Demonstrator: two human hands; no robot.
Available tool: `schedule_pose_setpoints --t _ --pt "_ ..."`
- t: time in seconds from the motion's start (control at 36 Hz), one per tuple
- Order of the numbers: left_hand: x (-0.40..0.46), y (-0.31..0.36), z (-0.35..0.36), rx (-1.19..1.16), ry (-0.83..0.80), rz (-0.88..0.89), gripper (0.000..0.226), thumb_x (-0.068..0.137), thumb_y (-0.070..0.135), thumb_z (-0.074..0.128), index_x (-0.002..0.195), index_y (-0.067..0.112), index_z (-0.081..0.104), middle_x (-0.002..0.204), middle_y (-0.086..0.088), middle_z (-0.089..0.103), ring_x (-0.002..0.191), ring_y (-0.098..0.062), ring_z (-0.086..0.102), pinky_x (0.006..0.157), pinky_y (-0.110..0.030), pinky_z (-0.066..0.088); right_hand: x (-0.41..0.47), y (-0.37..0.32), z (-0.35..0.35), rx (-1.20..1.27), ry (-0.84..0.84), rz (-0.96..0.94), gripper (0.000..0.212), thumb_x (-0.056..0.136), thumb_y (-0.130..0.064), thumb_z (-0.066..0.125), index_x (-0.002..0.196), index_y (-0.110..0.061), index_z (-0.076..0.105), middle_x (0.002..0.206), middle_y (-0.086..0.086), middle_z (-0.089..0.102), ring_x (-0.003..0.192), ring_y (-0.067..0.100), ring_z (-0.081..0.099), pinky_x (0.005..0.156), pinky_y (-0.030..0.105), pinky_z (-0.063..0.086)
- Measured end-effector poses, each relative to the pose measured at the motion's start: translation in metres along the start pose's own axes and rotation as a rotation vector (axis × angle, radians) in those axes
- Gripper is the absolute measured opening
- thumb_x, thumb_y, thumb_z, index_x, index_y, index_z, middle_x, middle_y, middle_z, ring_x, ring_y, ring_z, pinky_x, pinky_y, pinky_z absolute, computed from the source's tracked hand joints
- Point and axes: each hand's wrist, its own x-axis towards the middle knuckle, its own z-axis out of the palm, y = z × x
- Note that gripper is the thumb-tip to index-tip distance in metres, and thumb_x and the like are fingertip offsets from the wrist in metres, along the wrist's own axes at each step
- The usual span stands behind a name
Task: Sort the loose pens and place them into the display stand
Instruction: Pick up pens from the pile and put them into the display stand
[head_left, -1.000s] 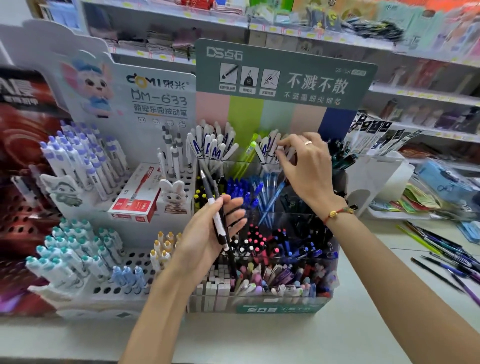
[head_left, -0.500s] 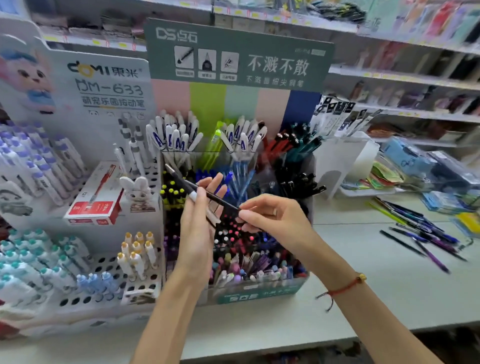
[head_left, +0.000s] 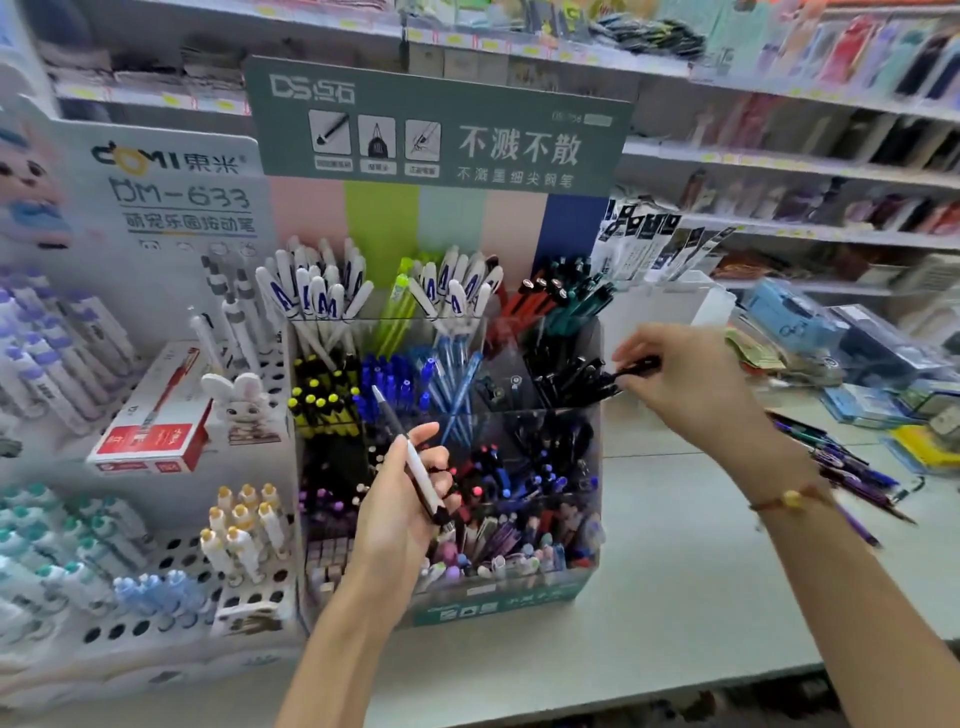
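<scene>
From the head camera, the left hand (head_left: 402, 512) is curling its fingers around a white-barrelled pen (head_left: 415, 465), its grip closed on the lower half of the barrel while the dark tip end is pointing up and away, over the blue pens. This grip is hovering in front of the middle tiers of the clear tiered display stand (head_left: 589, 525), just above the front row of mixed pastel pens.

The right hand (head_left: 685, 387) is reaching to the stand's right side, its grip pinching a black pen (head_left: 636, 368) between thumb and fingertips. That pen is lying nearly level, its far end touching or just beside the cluster of black pens (head_left: 563, 376) in the right compartment of the second tier; motion blur is hiding whether it is already seated among them. A red cord bracelet (head_left: 789, 500) is circling the right wrist.

To the right of and below the right grip, loose pens (head_left: 852, 467) in dark and purple shades are lying scattered on the pale bench (head_left: 675, 571). To the left of the left grip, a white perforated stand (head_left: 171, 566) is carrying bunny-themed pens, and a red-and-white pen box (head_left: 150, 421) is resting on it.
</scene>
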Motion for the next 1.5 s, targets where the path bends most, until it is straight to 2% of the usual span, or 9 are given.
schedule_pose_setpoints --t 0.19,0.39,0.5,0.58,0.81,1.03,1.17,1.36,1.5 --pt "-0.011 0.003 0.001 -0.048 -0.106 0.001 0.030 0.105 0.021 0.027 0.123 0.008 0.048 0.115 -0.004 0.070 0.105 -0.018 0.067 0.093 -0.038 0.047 0.010 0.010 0.072 -0.202 0.252 -0.024 0.024 0.086 -0.027 0.070 0.109 -0.020 0.066 0.089 0.004 0.068 0.084 0.025 0.062 0.067 0.033 0.049" --pt "-0.012 0.007 0.008 0.070 -0.106 0.132 0.028 0.099 0.024 0.040 0.111 0.012 0.063 0.121 0.008 0.066 0.121 -0.009 0.055 0.104 -0.033 0.040 -0.012 0.023 0.093 -0.301 0.299 -0.115 0.042 0.094 -0.020 0.059 0.135 -0.014 0.054 0.135 0.010 0.054 0.123 0.028 0.040 0.099 0.046 0.040" --pt "-0.009 0.009 0.017 0.076 -0.093 0.174 0.030 0.083 0.033 0.056 0.110 0.028 0.069 0.084 0.013 0.063 0.092 -0.001 0.060 0.090 -0.022 0.046 -0.033 -0.016 0.075 0.112 0.300 -0.083 0.033 0.097 -0.032 0.050 0.126 -0.019 0.058 0.121 0.000 0.059 0.114 0.013 0.046 0.097 0.028 0.040" --pt "-0.006 0.008 0.024 0.119 -0.100 0.206 0.031 0.083 0.031 0.060 0.112 0.025 0.068 0.082 0.011 0.067 0.089 -0.001 0.064 0.086 -0.019 0.051 -0.054 -0.054 0.062 0.704 -0.037 0.095 0.037 0.096 -0.047 0.040 0.118 -0.024 0.059 0.098 -0.003 0.067 0.082 0.011 0.065 0.077 0.026 0.053" --pt "-0.003 -0.001 0.004 0.358 -0.021 0.227 0.030 0.085 0.016 0.068 0.115 0.016 0.066 0.102 0.003 0.074 0.099 -0.004 0.067 0.085 -0.015 0.052 -0.073 -0.066 0.068 1.155 -0.128 0.328 0.018 0.089 -0.002 0.061 0.103 -0.011 0.067 0.077 0.006 0.073 0.068 0.014 0.068 0.068 0.020 0.055" --pt "-0.005 0.005 -0.081 1.080 0.339 0.569 0.027 0.092 0.019 0.061 0.115 0.032 0.060 0.115 0.017 0.061 0.104 0.002 0.054 0.088 -0.021 0.043 -0.067 -0.038 0.064 0.986 0.068 0.327 0.012 0.090 -0.015 0.064 0.097 -0.023 0.071 0.084 -0.005 0.075 0.084 0.011 0.070 0.076 0.016 0.053" --pt "-0.004 -0.014 -0.105 1.513 0.160 0.500 0.044 0.098 0.032 0.046 0.142 0.031 0.040 0.148 0.012 0.037 0.139 -0.002 0.017 0.114 -0.031 0.014 -0.075 -0.047 0.077 0.888 0.050 0.177 0.020 0.093 -0.002 0.057 0.101 -0.019 0.064 0.095 0.000 0.072 0.092 0.012 0.070 0.088 0.025 0.054" --pt "-0.009 -0.017 -0.118 1.630 0.068 0.519 0.053 0.098 0.026 0.048 0.147 0.034 0.029 0.151 0.013 0.032 0.141 0.003 -0.007 0.112 -0.029 0.006 -0.079 -0.086 0.114 0.649 0.146 -0.080 0.028 0.092 -0.002 0.059 0.110 -0.021 0.048 0.094 -0.017 0.064 0.089 -0.001 0.067 0.081 0.015 0.052" --pt "-0.009 -0.013 -0.117 1.627 0.071 0.502 0.056 0.097 0.026 0.052 0.147 0.036 0.029 0.151 0.014 0.031 0.140 0.004 -0.008 0.113 -0.033 0.012 -0.070 -0.091 0.149 0.308 0.116 -0.247 0.037 0.096 -0.013 0.056 0.126 -0.026 0.039 0.078 -0.003 0.066 0.065 0.015 0.064 0.058 0.034 0.055"
